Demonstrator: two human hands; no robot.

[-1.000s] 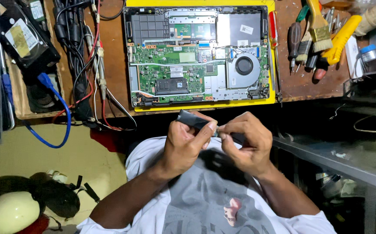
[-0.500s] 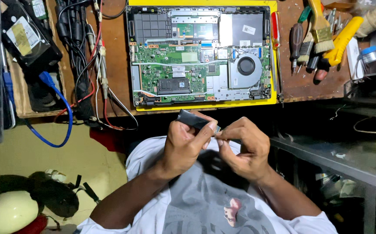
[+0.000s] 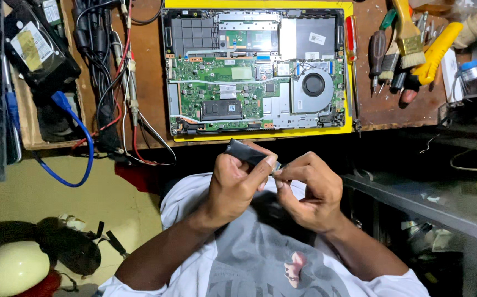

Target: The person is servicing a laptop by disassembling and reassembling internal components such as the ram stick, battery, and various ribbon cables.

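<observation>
Nearest the camera: white and grey T-shirt [image 3: 260,258], both forearms raised over the chest. Left hand [image 3: 233,184] has its grip closed round a small black oblong part [image 3: 245,152], thumb along one side, fingers wrapped under; the part sticks out up and left of the fist, held in the air just short of the surface edge, not resting on anything. Right hand [image 3: 307,190] sits touching the left, thumb and forefinger pinched together at the part's near end, where a pale bit shows between the fingertips; too small to tell if it's a tab, connector or screw.

Judgement: the step in hand looks like fine fingertip work on the part's end (peeling, seating or pulling sth), w/ the left hand as the holder. Next move prob. calls for a steady left hold, a small controlled pull or push from the right pinch, and no twisting of the part.

Further out, on the brown wooden surface [image 3: 150,82]: an opened laptop [image 3: 255,71] lying on a yellow mat [image 3: 348,66], green board and round fan [image 3: 313,85] exposed. Right of it a red-handled screwdriver [image 3: 351,38], then a brush [image 3: 406,33] and a yellow-handled tool [image 3: 433,52] among other hand tools. Left of the laptop: a bundle of black and red cables [image 3: 106,71], a blue cable [image 3: 79,148] looping off the edge, and a hard drive [image 3: 35,49].
</observation>
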